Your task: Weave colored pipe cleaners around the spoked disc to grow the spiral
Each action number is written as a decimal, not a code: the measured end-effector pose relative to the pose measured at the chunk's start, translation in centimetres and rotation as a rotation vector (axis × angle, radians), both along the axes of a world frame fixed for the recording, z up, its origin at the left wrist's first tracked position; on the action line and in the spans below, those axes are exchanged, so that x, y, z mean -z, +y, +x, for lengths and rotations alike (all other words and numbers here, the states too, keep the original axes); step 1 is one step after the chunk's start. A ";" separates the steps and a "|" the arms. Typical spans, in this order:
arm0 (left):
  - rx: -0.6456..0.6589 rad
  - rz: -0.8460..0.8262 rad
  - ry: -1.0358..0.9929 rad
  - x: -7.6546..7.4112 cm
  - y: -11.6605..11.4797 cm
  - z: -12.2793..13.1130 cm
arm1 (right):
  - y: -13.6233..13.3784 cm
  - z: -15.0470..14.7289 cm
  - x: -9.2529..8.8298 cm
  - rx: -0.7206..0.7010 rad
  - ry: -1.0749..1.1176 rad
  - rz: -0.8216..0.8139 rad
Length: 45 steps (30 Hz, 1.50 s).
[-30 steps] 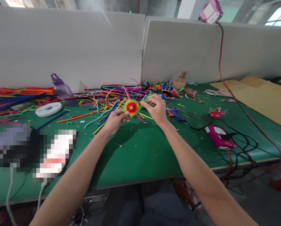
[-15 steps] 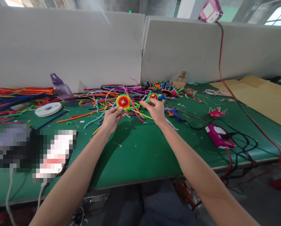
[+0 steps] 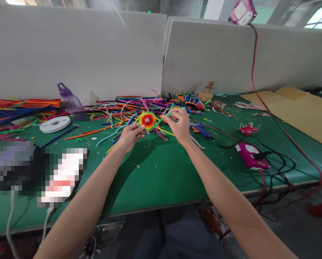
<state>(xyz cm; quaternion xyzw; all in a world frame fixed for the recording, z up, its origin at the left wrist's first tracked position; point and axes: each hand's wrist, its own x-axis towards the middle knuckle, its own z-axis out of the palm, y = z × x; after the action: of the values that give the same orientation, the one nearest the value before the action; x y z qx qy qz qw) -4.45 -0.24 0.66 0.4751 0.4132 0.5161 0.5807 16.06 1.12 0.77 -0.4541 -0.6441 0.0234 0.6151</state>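
Note:
My left hand (image 3: 128,136) pinches the lower edge of a round coiled pipe-cleaner disc (image 3: 147,120), red at the centre with orange, yellow and green rings. My right hand (image 3: 180,126) is closed on a green pipe cleaner (image 3: 163,118) that runs from the disc's rim toward its fingers. Both hands hover just above the green table (image 3: 161,172). Loose coloured pipe cleaners (image 3: 123,108) lie spread behind the disc.
A purple bottle (image 3: 70,101) and a white tape reel (image 3: 55,124) sit at the left. A blue glue gun (image 3: 201,129), a pink power unit (image 3: 251,155) with black cables, finished coiled pieces (image 3: 187,99), white partition panels (image 3: 77,50) and cardboard (image 3: 298,108) surround the work area.
The disc went left and up, then back right and down toward the right hand. The right hand keeps the green strand and has shifted slightly.

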 end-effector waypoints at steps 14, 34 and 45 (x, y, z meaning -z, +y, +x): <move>0.152 -0.027 0.085 0.0 -0.2 -0.4 | 0.0 0.3 -0.2 -0.125 -0.041 -0.229; -0.145 0.323 0.355 0.8 0.7 -0.2 | -0.8 1.4 -1.4 -0.693 0.076 -0.707; -0.468 0.517 0.579 -0.5 -1.1 0.0 | 0.4 1.0 0.0 -0.631 0.321 -0.618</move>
<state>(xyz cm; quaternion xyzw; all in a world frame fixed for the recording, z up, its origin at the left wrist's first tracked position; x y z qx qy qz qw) -4.42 -1.30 1.14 0.6230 0.5124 0.5658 0.1711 17.03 1.48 0.73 -0.3884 -0.6102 0.4699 0.5059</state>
